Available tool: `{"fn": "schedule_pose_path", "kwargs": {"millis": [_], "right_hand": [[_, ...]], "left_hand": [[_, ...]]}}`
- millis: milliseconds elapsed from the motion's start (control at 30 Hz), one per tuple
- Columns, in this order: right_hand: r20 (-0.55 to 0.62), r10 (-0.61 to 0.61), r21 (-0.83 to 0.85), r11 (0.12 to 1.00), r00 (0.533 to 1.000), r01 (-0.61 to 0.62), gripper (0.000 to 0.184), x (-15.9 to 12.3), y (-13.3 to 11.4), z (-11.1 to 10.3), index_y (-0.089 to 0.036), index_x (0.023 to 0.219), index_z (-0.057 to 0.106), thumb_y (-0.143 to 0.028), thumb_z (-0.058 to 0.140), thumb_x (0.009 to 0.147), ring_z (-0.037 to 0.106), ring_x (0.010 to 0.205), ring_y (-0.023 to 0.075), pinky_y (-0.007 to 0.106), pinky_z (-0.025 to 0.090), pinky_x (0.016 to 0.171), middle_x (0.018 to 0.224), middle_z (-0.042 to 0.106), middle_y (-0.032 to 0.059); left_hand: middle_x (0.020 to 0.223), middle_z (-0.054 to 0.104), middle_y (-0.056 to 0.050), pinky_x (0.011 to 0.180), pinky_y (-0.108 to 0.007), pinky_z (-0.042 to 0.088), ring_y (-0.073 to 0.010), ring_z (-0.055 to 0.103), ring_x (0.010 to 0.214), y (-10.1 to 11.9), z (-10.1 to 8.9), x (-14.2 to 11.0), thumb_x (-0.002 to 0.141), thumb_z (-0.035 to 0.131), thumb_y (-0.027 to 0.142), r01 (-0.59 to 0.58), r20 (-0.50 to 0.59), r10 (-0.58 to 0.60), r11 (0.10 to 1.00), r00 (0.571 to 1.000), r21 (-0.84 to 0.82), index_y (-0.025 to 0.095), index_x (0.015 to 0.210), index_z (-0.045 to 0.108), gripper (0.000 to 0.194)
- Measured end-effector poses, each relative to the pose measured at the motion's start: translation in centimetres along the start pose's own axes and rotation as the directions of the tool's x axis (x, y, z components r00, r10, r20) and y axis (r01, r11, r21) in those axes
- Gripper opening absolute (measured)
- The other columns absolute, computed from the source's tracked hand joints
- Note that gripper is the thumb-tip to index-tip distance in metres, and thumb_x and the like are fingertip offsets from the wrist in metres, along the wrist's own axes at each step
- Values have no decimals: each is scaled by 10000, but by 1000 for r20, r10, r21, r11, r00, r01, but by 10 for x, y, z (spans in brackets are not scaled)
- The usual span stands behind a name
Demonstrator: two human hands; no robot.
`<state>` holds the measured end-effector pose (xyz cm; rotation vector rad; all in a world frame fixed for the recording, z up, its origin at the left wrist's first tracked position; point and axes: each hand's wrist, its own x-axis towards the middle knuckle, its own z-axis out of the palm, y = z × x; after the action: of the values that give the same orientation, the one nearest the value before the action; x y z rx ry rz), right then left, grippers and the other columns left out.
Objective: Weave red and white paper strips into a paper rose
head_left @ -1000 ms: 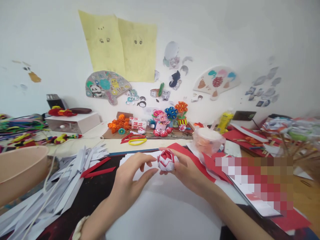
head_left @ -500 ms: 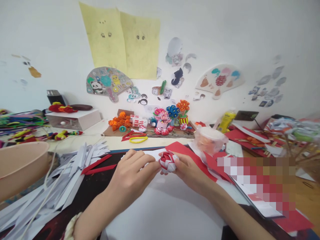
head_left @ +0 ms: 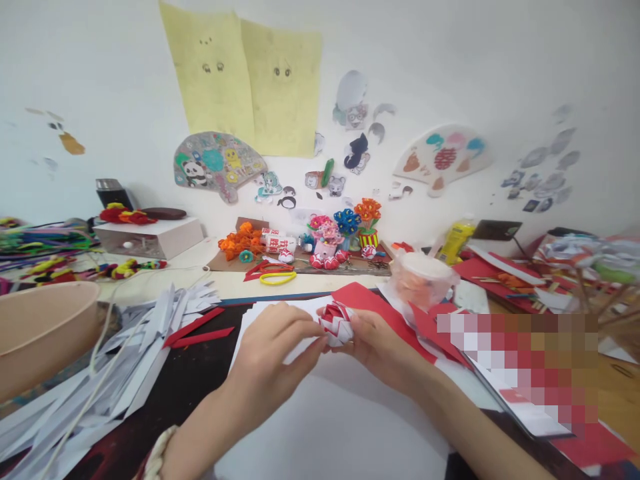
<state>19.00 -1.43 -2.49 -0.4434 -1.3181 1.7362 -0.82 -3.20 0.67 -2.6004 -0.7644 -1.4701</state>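
Observation:
A small ball woven from red and white paper strips (head_left: 338,323) is held up over a stack of white paper (head_left: 330,427). Its upper side shows an opening with a red inside. My right hand (head_left: 383,343) grips the ball from the right, thumb on its side and fingers beneath. From the left, my left hand (head_left: 280,347) pinches the ball's left edge between thumb and fingers. What exactly those fingertips hold there is too small to tell. Red paper (head_left: 367,307) lies behind my right hand.
Loose white paper strips (head_left: 130,360) and two red strips (head_left: 200,328) lie at left, beside a beige basin (head_left: 47,327). Yellow-handled scissors (head_left: 277,277) and flower crafts (head_left: 326,237) are at the back. A plastic cup (head_left: 423,280) and a tablet (head_left: 530,413) are at right.
The fingers of my left hand have shifted at the ball's left edge, its thumb lower and more apart. The ball has turned slightly, held in my right hand.

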Motion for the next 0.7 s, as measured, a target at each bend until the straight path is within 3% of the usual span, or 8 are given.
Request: {"fn": "schedule_pose_path", "kwargs": {"millis": [67,133,200,267,367,500,700], "right_hand": [[12,2,9,1000,1000,-2,395,0,-2,1,-132,937,745,-509,654,861,640,825,151,288,529,824,912,692,72],[23,3,17,1000,1000,-4,389,0,-3,1,-129,936,747,-501,655,864,637,808,144,278,532,806,900,690,71],[25,11,22,1000,1000,-12,369,0,-3,1,-133,929,744,-485,646,877,635,792,139,273,531,795,876,688,65],[24,18,20,1000,1000,-18,361,0,-3,0,-135,913,741,-481,645,879,634,784,139,274,529,789,864,684,62],[26,17,0,1000,1000,-17,396,0,-3,0,-120,919,741,-503,657,860,626,802,149,280,524,788,898,670,72],[23,22,-4,1000,1000,-21,404,0,-3,1,-111,922,733,-502,643,871,612,827,157,291,513,804,894,663,80],[42,3,15,1000,999,-4,434,0,-4,4,-129,965,733,-539,654,845,628,864,173,321,523,831,956,674,87]], "left_hand": [[775,658,3,653,-241,424,-122,554,712,1,-1,5,904,591,142,235,134,-211,950,968,-208,188,813,617,105],[737,658,13,623,-236,413,-118,541,679,1,-2,9,924,575,213,404,243,-337,853,910,-331,192,755,626,178],[715,669,18,610,-243,396,-123,530,663,1,-2,12,917,586,259,504,309,-406,769,860,-393,191,729,631,205],[706,682,21,613,-251,381,-128,525,665,1,-2,12,885,630,270,545,330,-438,729,837,-415,191,719,633,184],[700,690,28,621,-255,367,-134,525,681,1,-1,11,846,684,258,529,302,-437,746,847,-405,197,718,650,146],[708,676,34,650,-251,382,-131,537,696,2,0,9,833,713,217,423,221,-364,827,905,-369,211,746,671,97],[734,622,17,668,-251,383,-128,489,697,7,3,5,900,606,111,217,99,-202,958,974,-186,184,776,573,147]]}}
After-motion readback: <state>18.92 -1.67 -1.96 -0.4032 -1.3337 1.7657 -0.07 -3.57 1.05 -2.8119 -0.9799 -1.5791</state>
